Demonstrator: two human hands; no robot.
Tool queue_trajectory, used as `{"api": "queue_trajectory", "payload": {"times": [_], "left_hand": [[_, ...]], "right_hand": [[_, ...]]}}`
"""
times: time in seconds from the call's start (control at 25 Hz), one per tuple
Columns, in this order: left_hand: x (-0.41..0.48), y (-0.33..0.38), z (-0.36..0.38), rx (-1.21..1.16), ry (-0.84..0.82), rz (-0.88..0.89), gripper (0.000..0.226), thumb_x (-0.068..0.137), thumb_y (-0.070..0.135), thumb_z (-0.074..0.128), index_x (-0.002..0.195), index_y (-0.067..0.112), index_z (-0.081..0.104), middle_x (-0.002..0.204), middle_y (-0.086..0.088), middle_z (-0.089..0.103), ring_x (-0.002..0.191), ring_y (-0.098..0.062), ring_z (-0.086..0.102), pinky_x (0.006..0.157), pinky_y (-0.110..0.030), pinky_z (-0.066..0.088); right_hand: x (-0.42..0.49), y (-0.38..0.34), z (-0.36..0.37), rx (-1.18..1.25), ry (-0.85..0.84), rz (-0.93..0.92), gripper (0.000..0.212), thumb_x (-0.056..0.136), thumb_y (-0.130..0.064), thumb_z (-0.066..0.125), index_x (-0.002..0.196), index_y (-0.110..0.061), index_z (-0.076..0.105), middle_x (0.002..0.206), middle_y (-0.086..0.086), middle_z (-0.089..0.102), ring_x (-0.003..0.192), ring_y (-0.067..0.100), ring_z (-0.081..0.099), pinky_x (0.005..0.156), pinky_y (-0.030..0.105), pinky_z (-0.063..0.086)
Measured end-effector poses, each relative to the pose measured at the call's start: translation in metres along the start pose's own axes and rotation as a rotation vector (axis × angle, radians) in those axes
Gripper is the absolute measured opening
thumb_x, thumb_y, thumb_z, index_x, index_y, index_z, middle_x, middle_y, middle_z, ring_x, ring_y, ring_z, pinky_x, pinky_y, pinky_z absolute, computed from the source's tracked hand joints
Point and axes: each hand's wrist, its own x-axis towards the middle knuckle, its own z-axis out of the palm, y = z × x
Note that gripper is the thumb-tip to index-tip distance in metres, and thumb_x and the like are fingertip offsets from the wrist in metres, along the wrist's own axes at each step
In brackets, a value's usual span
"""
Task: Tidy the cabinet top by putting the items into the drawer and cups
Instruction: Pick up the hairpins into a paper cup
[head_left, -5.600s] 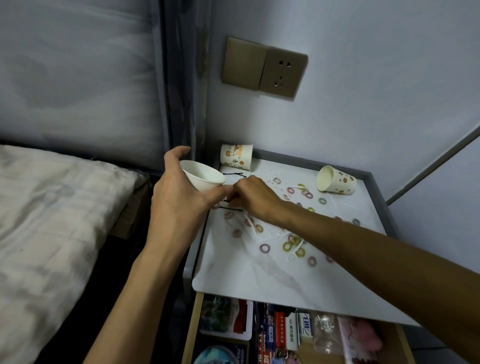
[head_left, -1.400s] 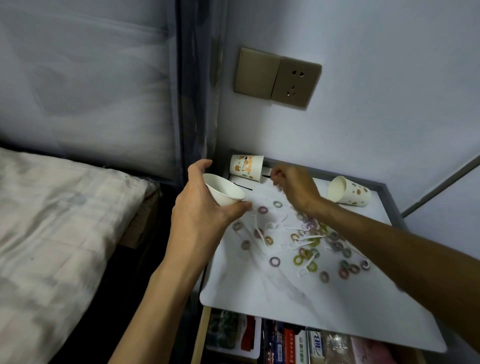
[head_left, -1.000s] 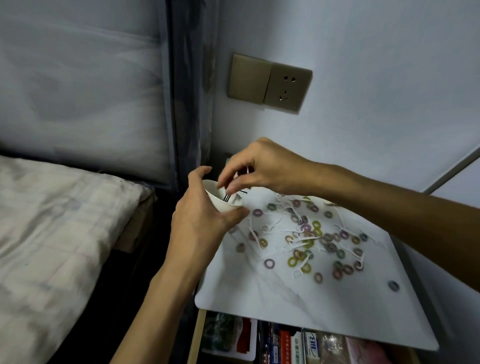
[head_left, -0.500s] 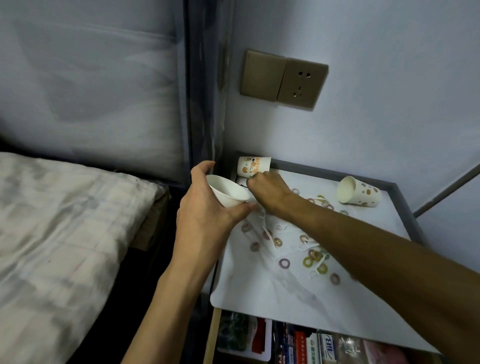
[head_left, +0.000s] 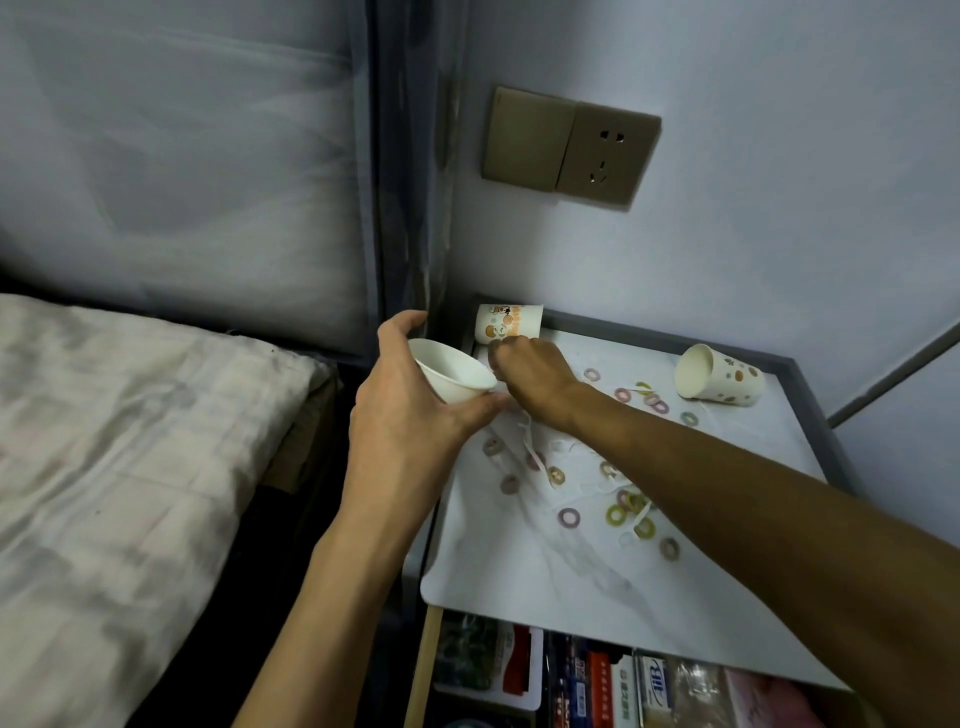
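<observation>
- Head view: left hand (head_left: 410, 421) gripped a tilted white cup (head_left: 448, 370) at the far-left edge of the cabinet top (head_left: 519, 571)
- right hand (head_left: 532, 370), just right, fingers curled down; any hold could not be told
- coloured rings (head_left: 569, 517) lay scattered rightwards

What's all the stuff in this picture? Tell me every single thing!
white cup: one, white, held beside the cabinet's left edge
cartoon cup: one, white with orange pictures, back left corner
spotted cup: one, cream with coloured spots, on its side, back right
little rings: many, pink, purple, yellow, green, scattered over the top
thin strips: several, white, among the rings
cabinet top: one, white, grey rim, against the wall
drawer: one, wooden, open at the front, holding packets
wall plates: two, gold-brown, above the cabinet
bed: one, pale cover, left
left hand: grips the white cup
right hand: fingers curled down beside the white cup; anything held is hidden
</observation>
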Motion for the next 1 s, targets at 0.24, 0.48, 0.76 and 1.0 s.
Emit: {"api": "queue_trajectory", "payload": {"times": [0.24, 0.48, 0.76, 1.0], "left_hand": [[0.000, -0.001, -0.001, -0.005, 0.004, 0.002, 0.092, 0.063, 0.035, 0.088, 0.140, 0.027, 0.038, 0.110, 0.008, 0.052, 0.103, -0.011, 0.051, 0.081, -0.021, 0.040], [0.002, -0.004, 0.001, -0.016, 0.000, 0.006, 0.091, 0.062, 0.035, 0.089, 0.138, 0.028, 0.038, 0.111, 0.008, 0.054, 0.102, -0.010, 0.051, 0.079, -0.018, 0.040], [-0.004, 0.000, 0.006, -0.008, -0.043, 0.015, 0.092, 0.063, 0.033, 0.088, 0.139, 0.030, 0.036, 0.112, 0.007, 0.056, 0.100, -0.013, 0.054, 0.081, -0.026, 0.045], [-0.017, 0.010, 0.020, -0.011, -0.139, 0.047, 0.091, 0.062, 0.033, 0.087, 0.137, 0.035, 0.036, 0.102, 0.016, 0.061, 0.087, -0.003, 0.060, 0.063, -0.012, 0.043]], "right_hand": [[0.000, 0.003, 0.007, 0.025, -0.013, -0.048, 0.031, 0.082, -0.005, 0.067, 0.112, -0.007, 0.059, 0.116, 0.015, 0.062, 0.098, 0.032, 0.064, 0.075, 0.037, 0.051], [-0.012, 0.018, -0.013, 0.318, 0.090, -0.064, 0.010, 0.093, -0.012, 0.046, 0.103, -0.012, 0.049, 0.093, 0.007, 0.065, 0.076, 0.024, 0.059, 0.065, 0.037, 0.045], [-0.057, 0.036, -0.129, 0.861, 0.266, -0.214, 0.011, 0.091, -0.013, 0.065, 0.095, -0.016, 0.074, 0.089, -0.008, 0.072, 0.084, 0.003, 0.066, 0.079, 0.017, 0.051], [-0.095, 0.014, -0.150, 0.567, 0.024, -0.470, 0.014, 0.086, -0.015, 0.071, 0.099, -0.016, 0.076, 0.092, -0.010, 0.071, 0.084, -0.001, 0.063, 0.078, 0.012, 0.048]]}}
